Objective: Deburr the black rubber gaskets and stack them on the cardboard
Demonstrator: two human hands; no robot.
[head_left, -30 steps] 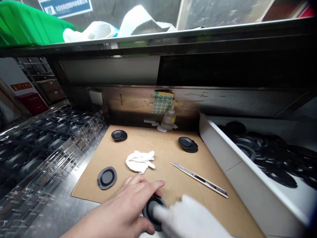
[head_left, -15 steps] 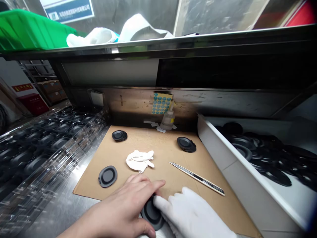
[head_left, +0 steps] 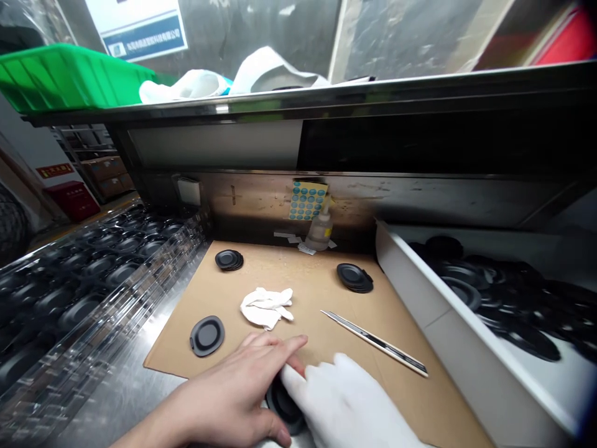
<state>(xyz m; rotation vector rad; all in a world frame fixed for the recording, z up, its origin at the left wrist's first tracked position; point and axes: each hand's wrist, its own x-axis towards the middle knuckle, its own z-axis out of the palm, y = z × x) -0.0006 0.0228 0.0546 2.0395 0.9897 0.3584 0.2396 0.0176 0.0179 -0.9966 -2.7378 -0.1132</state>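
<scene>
My bare left hand curls around the left side of a black oval part at the bottom centre, thumb at its near edge. My right hand, in a white glove, presses its index finger on the part's upper right; its other fingers are folded in. Beyond the hands a crumpled white cloth lies on the cardboard sheet. One loose black part is to the left. Small stacks of black parts stand at the back left and back right.
A slim cutter knife lies right of centre. The white bin at right holds many black parts; clear trays of parts stand at left. A bottle is at the back, below a shelf edge with a green crate.
The view has tilted slightly, so the scene sits a little lower. My gloved index finger has shifted a little up and left over the black part. My left hand keeps its hold.
</scene>
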